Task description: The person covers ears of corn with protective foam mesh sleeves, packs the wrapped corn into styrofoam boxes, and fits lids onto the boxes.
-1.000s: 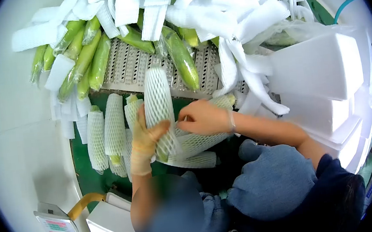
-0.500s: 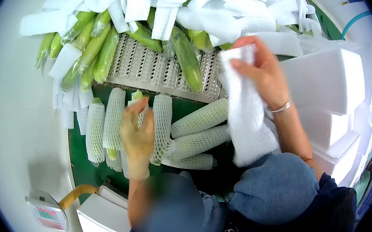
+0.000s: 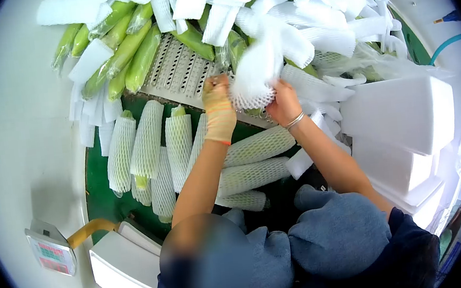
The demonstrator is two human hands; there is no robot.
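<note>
My right hand [image 3: 285, 104] has its fingers closed on the netted rim of a white foam sleeve [image 3: 259, 74], which hangs between my hands; my left hand [image 3: 218, 98] curls its fingers at the sleeve's opposite edge, where blur keeps me from telling whether they grip. Bare perforated plate [image 3: 178, 65] opens left of the left fingers, its near edge bordering a green surface [image 3: 137, 102]. Sleeved vegetables [image 3: 258, 146] limit room on my side of both hands, and white boxes [image 3: 391, 109] block the far right. Beyond my fingers, piled foam [image 3: 306, 3] partly hides film-wrapped vegetables [image 3: 144, 58], and the view cuts the pile off.
</note>
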